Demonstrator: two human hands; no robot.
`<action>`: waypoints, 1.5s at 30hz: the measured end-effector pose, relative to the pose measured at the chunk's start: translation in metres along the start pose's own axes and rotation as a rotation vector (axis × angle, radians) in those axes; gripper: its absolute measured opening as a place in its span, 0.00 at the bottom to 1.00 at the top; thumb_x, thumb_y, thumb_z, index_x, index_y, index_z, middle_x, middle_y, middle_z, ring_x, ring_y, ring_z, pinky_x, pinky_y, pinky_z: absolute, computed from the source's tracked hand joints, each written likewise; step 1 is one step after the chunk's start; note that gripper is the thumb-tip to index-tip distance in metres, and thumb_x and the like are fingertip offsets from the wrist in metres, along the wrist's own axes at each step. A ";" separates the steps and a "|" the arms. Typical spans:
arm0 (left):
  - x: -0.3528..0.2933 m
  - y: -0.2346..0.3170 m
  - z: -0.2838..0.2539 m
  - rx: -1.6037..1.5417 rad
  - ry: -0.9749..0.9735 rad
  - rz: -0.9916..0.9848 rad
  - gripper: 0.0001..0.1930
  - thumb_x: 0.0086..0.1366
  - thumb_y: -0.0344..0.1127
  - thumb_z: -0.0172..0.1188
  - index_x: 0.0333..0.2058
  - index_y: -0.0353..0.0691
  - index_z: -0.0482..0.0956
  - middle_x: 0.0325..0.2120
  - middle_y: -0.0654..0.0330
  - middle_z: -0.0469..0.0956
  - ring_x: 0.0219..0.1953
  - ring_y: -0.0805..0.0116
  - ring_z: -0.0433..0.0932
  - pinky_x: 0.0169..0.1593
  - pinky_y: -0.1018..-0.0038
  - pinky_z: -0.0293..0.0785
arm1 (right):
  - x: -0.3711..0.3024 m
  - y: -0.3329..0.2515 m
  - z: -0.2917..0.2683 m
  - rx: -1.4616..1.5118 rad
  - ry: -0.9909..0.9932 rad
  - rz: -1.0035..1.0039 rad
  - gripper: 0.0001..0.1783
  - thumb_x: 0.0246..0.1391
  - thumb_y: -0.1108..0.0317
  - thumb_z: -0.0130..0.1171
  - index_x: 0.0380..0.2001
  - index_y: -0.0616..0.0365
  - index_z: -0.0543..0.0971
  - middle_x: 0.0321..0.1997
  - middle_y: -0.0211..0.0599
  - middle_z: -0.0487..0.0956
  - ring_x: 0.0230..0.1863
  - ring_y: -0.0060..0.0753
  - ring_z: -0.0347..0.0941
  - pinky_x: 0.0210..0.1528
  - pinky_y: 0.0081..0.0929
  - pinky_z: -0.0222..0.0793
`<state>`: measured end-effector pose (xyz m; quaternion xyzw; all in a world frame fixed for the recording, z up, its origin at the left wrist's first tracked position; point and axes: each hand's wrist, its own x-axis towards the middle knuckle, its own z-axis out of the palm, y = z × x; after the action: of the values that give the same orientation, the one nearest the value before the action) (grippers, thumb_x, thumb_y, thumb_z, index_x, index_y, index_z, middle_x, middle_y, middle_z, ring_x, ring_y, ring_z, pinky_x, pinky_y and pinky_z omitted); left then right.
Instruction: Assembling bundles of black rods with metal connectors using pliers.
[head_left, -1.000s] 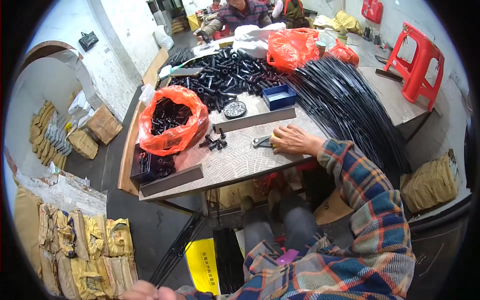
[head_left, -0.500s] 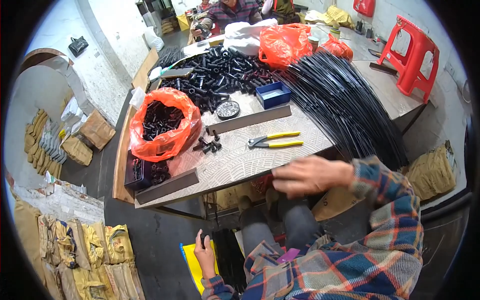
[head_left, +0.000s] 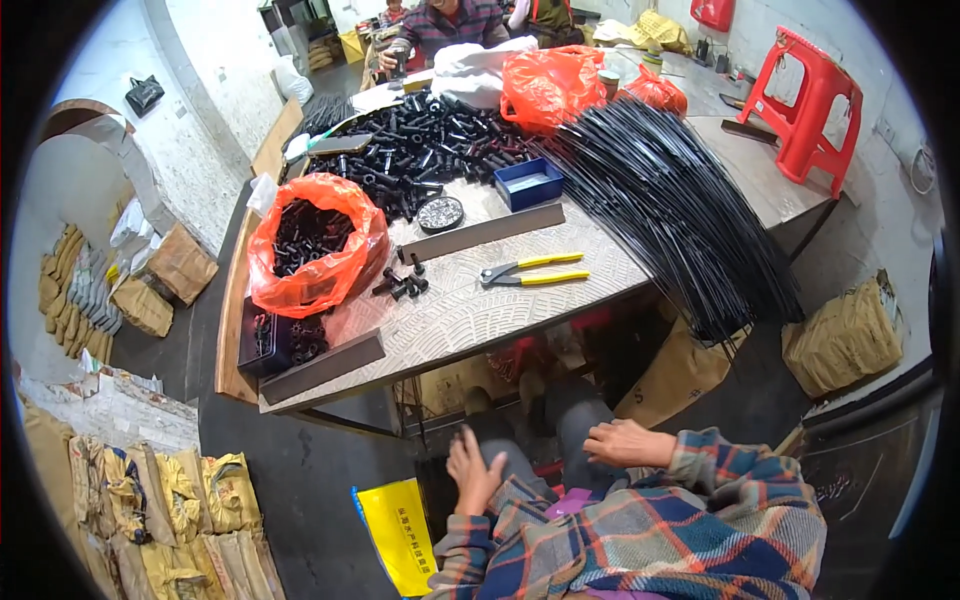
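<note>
My left hand [head_left: 473,474] is raised by my left thigh, fingers spread, and I see nothing in it. My right hand [head_left: 628,443] rests over my right thigh, its fingers loosely bent and lying on the trousers; no object shows in it. Both hands are below the table's front edge. On the table [head_left: 455,318], the nearest things are yellow-handled pincers [head_left: 535,270] lying flat and a small group of black bolts [head_left: 403,285]. An orange plastic bag [head_left: 372,245] stands open, full of black bolts [head_left: 310,237].
Beyond lies a large heap of black bolts [head_left: 430,140], with a blue tray [head_left: 530,184] and a round tin [head_left: 440,214]. Long black rods [head_left: 680,200] overhang the table's right side. A red stool [head_left: 810,115] stands on a table. A yellow bag [head_left: 398,530] is low left.
My right hand has drawn back from the table edge to my thigh. My left hand has moved up and right; the small dark thing at its fingers is no longer visible. The view shifted slightly.
</note>
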<state>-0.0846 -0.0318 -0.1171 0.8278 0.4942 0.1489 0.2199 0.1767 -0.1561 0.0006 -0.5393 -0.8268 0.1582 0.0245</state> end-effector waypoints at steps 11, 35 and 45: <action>0.069 -0.022 -0.007 -0.031 -0.076 0.172 0.20 0.54 0.49 0.55 0.39 0.40 0.75 0.39 0.46 0.73 0.44 0.50 0.71 0.49 0.55 0.62 | 0.017 0.018 0.078 0.043 0.403 0.017 0.15 0.47 0.58 0.56 0.35 0.56 0.72 0.47 0.43 0.68 0.47 0.42 0.65 0.53 0.38 0.56; 0.091 -0.196 0.181 -0.329 -0.225 -0.071 0.15 0.59 0.37 0.49 0.45 0.43 0.69 0.33 0.47 0.74 0.36 0.49 0.74 0.36 0.62 0.70 | 0.029 0.055 0.073 0.141 0.341 0.398 0.05 0.41 0.65 0.60 0.25 0.49 0.76 0.37 0.29 0.73 0.38 0.30 0.68 0.49 0.34 0.57; 0.034 -0.186 0.166 -0.341 -0.237 -0.143 0.17 0.59 0.37 0.49 0.48 0.43 0.66 0.34 0.47 0.74 0.37 0.49 0.74 0.38 0.62 0.70 | 0.035 0.050 0.074 0.100 0.333 0.339 0.04 0.42 0.67 0.59 0.25 0.48 0.76 0.36 0.28 0.73 0.39 0.30 0.67 0.49 0.36 0.56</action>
<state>-0.1316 0.0396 -0.3536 0.7533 0.4900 0.1161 0.4230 0.1908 -0.1231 -0.0890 -0.6872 -0.7001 0.1099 0.1601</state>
